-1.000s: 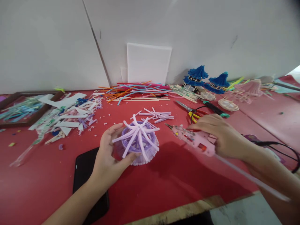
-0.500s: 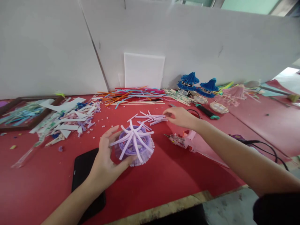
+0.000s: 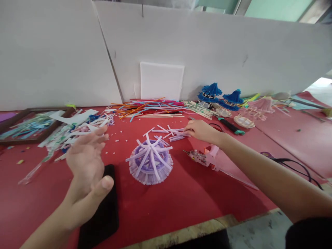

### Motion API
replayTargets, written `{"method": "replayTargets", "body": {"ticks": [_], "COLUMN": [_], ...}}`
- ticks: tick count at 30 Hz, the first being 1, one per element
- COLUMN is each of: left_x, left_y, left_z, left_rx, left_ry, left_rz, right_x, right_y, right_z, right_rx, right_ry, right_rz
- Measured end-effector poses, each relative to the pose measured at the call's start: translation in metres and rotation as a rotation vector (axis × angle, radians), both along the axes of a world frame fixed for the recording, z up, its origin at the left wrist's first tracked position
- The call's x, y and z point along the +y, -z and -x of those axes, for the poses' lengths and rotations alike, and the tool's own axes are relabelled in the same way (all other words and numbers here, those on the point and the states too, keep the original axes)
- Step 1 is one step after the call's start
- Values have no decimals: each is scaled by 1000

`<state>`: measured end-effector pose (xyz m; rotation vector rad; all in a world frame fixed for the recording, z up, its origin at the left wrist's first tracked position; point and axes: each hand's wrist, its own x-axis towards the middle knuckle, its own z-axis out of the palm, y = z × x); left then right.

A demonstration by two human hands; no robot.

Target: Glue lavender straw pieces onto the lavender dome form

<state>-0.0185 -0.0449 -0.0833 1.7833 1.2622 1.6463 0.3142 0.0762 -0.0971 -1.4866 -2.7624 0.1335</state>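
Note:
A purple round model (image 3: 151, 159), with pale lilac strips fanning from its peak and a fringed skirt, stands on the red table. My left hand (image 3: 88, 166) is raised to its left, fingers apart and holding nothing, above a black phone (image 3: 103, 214). My right hand (image 3: 198, 131) pinches the right end of the small pile of cut lilac strips (image 3: 176, 133) behind the model. Just below that hand a pink hot glue gun (image 3: 204, 157) lies on its side, nozzle pointing left.
Paper and strip scraps (image 3: 70, 133) and a brown frame (image 3: 33, 138) of offcuts lie left. Coloured strips (image 3: 153, 107) spread along the wall. Blue-roofed models (image 3: 210, 93), a pink-roofed model (image 3: 260, 105) and a black-green tool (image 3: 232, 126) sit at the back right.
My left hand has let go of the purple model and moved left, opening. The model stays on the table. My right hand remains at the strip pile, whose strips have shifted slightly.

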Motion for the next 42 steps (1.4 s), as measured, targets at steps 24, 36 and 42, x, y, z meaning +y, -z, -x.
{"method": "replayTargets", "body": {"ticks": [24,36,42], "left_x": [1,2,5], "left_y": [-77,-77,-84], "left_z": [-65,-61,-51], "left_rx": [521,578,794], "left_ry": [73,284,450], "left_rz": [-325,-355,-487], "right_x": [-104,-114,-116], "right_y": [-92,-59,-53], "right_z": [71,75,62], "right_rx": [1296,1582,1418], "right_ry": [-53,-151,-449], "right_rz": [240,278,282]}}
